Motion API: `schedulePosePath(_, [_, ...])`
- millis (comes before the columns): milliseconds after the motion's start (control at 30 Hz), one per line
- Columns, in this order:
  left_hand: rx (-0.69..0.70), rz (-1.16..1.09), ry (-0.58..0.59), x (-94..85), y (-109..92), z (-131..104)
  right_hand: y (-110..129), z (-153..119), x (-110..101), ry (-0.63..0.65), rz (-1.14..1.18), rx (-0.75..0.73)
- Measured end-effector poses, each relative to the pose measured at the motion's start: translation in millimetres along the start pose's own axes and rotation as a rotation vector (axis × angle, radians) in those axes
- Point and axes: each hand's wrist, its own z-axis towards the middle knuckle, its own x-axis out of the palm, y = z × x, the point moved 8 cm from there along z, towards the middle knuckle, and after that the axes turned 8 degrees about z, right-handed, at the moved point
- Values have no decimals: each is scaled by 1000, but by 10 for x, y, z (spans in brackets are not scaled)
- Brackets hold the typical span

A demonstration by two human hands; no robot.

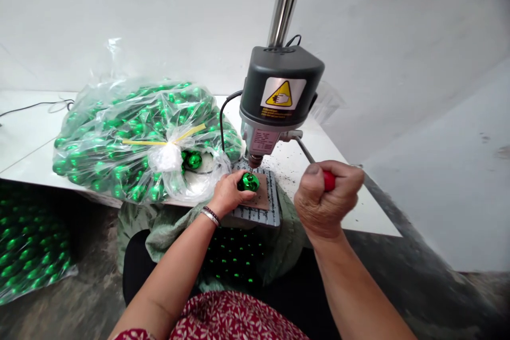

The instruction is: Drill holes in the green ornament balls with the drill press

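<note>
Under drill [282, 82]: L hand [226, 192] pinching shiny rnd grn ball [251, 182]; R hand [329, 199] clenched on red knob [329, 181].

We are counting one drill press [279, 117], one green ball [250, 183] under it, one left hand [229, 193] and one right hand [329, 201]. Left of the drill press, we are seeing two ball-filled bags [135, 157].

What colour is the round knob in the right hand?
Red: the knob peeks out of the right hand in the head view.
</note>
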Motion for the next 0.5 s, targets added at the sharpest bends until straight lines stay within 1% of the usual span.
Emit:
schedulePosePath(133, [-14, -2, 5, 9, 21, -3, 11, -62, 13, 53, 51, -11])
schedulePosePath(200, [-11, -8, -4, 12, 32, 6, 14, 0, 12, 52, 59, 8])
schedulePosePath(267, [-1, -27, -3, 19, 34, 18, 29, 181, 12, 18, 45, 30])
schedulePosePath(333, [15, -50, 12, 29, 27, 22, 51, 460, 58, 10, 36, 57])
schedulePosePath(367, [27, -57, 18, 28, 23, 14, 31, 610, 111, 38, 38, 110])
schedulePosePath(433, [63, -59, 24, 11, 16, -38, -55, 849, 253, 148, 34, 272])
schedulePosePath(500, [141, -49, 43, -20, -3, -152, -110, 982, 318, 197, -4, 376])
